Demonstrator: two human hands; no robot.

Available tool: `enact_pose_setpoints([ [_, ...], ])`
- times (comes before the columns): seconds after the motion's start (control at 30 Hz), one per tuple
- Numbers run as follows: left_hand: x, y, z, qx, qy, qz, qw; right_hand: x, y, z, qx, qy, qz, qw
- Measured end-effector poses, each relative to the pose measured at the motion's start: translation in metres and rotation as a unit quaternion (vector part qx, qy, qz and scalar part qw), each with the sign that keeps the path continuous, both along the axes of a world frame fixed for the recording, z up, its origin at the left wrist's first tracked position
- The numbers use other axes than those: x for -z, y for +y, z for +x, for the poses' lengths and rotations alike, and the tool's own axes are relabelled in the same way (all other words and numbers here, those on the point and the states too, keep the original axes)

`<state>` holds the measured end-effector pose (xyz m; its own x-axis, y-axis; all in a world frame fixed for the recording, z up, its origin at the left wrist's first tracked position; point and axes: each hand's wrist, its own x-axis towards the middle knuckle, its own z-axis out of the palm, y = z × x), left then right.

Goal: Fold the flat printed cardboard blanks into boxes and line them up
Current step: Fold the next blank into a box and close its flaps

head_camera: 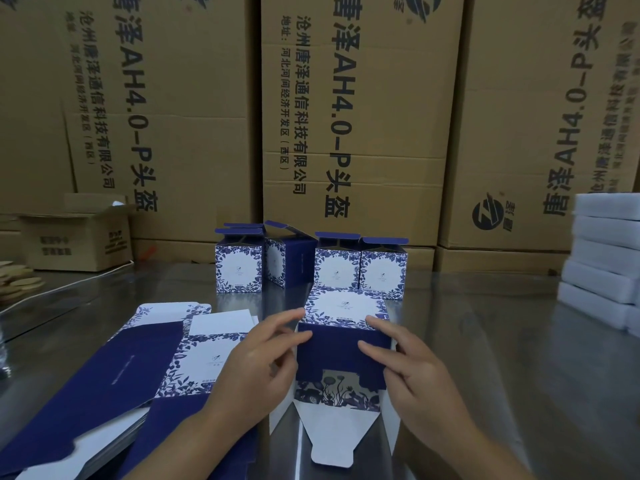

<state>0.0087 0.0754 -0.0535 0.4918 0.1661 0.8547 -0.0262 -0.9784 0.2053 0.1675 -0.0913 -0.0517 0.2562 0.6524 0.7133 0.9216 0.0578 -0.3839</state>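
Observation:
A half-folded blue-and-white floral box point(341, 344) lies on its side at the centre, its open end toward me with a white flap point(334, 434) hanging loose. My left hand point(256, 362) holds its left edge, fingertips on the dark blue panel. My right hand point(408, 368) grips the right edge, thumb pressing on the same panel. A stack of flat printed blanks point(138, 368) lies to the left. Several folded boxes point(311, 261) stand in a row behind, top flaps open.
The work surface is a shiny metal table point(502, 341). Large brown cartons point(346, 116) form a wall at the back. White flat boxes point(606, 254) are stacked at the right. A small open carton point(76, 237) and pale flat pieces point(17, 278) sit at the left.

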Motion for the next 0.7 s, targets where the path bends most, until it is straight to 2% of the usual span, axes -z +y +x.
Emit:
enact_pose_setpoints([
  [0.23,-0.002,-0.006,0.0,0.026,-0.021,-0.064,0.997,-0.002,-0.003,-0.001,-0.017,-0.018,-0.018,1.0],
  [0.43,-0.008,-0.009,0.0,0.087,-0.008,-0.226,0.97,-0.004,-0.005,0.0,-0.046,0.061,0.024,0.997],
  [0.53,-0.009,-0.01,0.0,0.083,0.02,-0.242,0.966,-0.005,-0.005,-0.002,-0.063,0.093,0.036,0.993],
  [0.7,-0.009,-0.014,0.0,0.079,0.037,-0.221,0.971,-0.01,-0.006,-0.01,-0.061,0.088,0.068,0.992],
])
